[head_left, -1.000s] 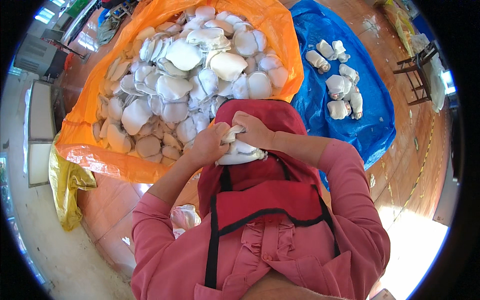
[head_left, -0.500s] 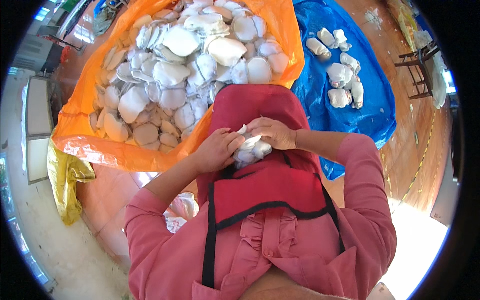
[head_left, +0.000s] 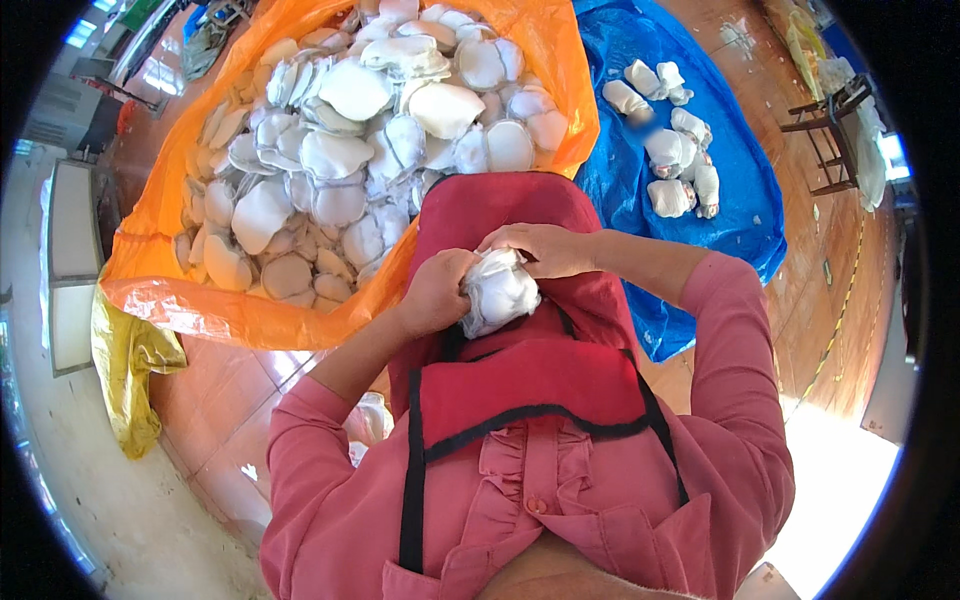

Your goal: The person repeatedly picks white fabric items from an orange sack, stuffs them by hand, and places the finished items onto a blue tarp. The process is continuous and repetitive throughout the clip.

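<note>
Over my lap, a bundle of white, soft, cup-shaped fabric pads (head_left: 503, 293) is held between both hands. My left hand (head_left: 440, 290) is closed on its left side, with the thumb and fingertips partly hidden behind the fabric. My right hand (head_left: 545, 250) grips the upper right edge, fingers bent over the top. Beneath the bundle lies a red apron (head_left: 525, 390) with black trim. Ahead and to the left, a large heap of similar white pads (head_left: 335, 155) fills an orange plastic sheet or bag (head_left: 200, 312).
A blue plastic sheet (head_left: 735, 240) at the right carries several rolled white bundles (head_left: 672, 150). A wooden stool (head_left: 835, 140) stands farther right. Yellow plastic (head_left: 135, 370) lies at the left by the wall, on a tiled floor (head_left: 215, 400).
The bundle has turned and now shows a rounder, smoother white face. My left hand has wrapped more tightly round its side, and my right hand has moved slightly up.
</note>
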Demonstrator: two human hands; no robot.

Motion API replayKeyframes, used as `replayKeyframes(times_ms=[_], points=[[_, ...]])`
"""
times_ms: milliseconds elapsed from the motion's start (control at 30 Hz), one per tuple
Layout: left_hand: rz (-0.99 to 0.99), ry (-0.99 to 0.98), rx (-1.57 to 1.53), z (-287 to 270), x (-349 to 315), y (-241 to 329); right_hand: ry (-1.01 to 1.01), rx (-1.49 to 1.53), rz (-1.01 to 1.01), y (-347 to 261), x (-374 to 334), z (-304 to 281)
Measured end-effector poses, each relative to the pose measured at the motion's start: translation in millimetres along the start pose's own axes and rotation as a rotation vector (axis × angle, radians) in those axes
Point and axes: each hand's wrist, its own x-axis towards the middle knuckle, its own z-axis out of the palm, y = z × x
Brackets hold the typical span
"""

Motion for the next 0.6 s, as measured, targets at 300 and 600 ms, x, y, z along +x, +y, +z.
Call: replayKeyframes(times_ms=[300,600], points=[[-0.118,0.320,-1.562,-25.0,-5.6,-0.2,0.054,0.918,0.005,-61.6,27.6,-25.2],[-0.250,0.564,-1.618,10.1,-20.8,-10.2,0.326,1.240,-0.055,-32.2,42.7,38.4]])
